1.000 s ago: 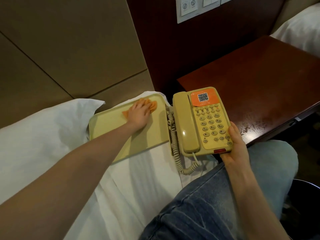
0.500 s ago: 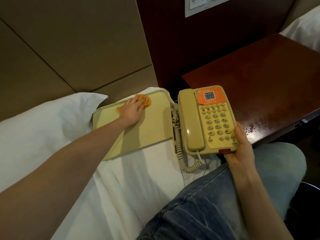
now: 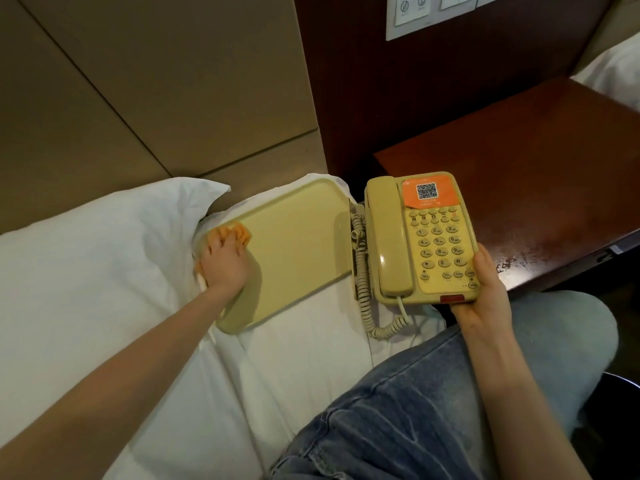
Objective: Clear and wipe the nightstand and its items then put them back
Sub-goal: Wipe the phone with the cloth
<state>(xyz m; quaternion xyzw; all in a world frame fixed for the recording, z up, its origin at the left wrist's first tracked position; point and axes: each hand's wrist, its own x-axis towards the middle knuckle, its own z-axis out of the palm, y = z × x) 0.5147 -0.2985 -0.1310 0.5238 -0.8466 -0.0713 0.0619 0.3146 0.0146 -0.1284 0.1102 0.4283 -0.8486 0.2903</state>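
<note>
Left hand point(image 3: 225, 263), fingers flat, presses the orange cloth point(image 3: 240, 233) onto the tray point(image 3: 301, 244) lying on the bed point(image 3: 304, 344). Wipe in overlapping strokes out to the raised rim (corners trap dust). Right hand point(image 3: 485, 296) grips the telephone point(image 3: 420, 237) by its near corner, near the surface point(image 3: 519, 188); hold it level

I'm sliding my left grip point(image 3: 223, 263) and the orange cloth point(image 3: 239, 233) leftward across the tray point(image 3: 298, 244), now reaching its far-left corner beside the pillow point(image 3: 104, 244).
</note>
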